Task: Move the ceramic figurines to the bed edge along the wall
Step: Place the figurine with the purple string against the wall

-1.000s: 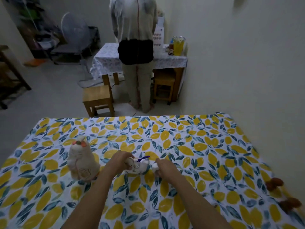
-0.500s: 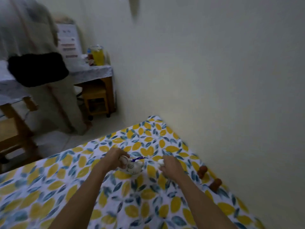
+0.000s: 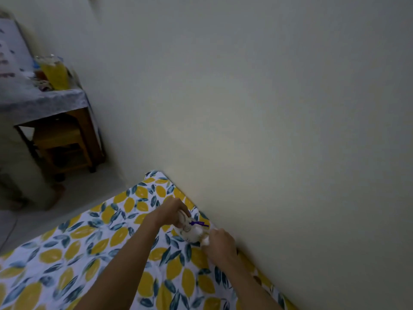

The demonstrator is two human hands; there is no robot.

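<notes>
A small white ceramic figurine (image 3: 192, 231) with a purple bow is held between both my hands, low over the bed close to the wall. My left hand (image 3: 171, 212) grips its far end and my right hand (image 3: 220, 245) grips its near end. The bed (image 3: 107, 249) has a sheet printed with yellow lemons and dark leaves; its right edge (image 3: 252, 262) runs along the pale wall (image 3: 268, 130). My right forearm hides part of that edge. No other figurine shows in this view.
A wooden table (image 3: 82, 121) with a pale cloth stands by the wall at the left, bearing a jar of yellow liquid (image 3: 54, 71). A wooden stool (image 3: 59, 144) sits under it. A person's legs and foot (image 3: 53, 195) stand on the floor beside it.
Both hands have carried the white figurine to the right, from mid-bed to the strip by the wall. The view has swung right, so the larger figurine and the brown ones left the view.
</notes>
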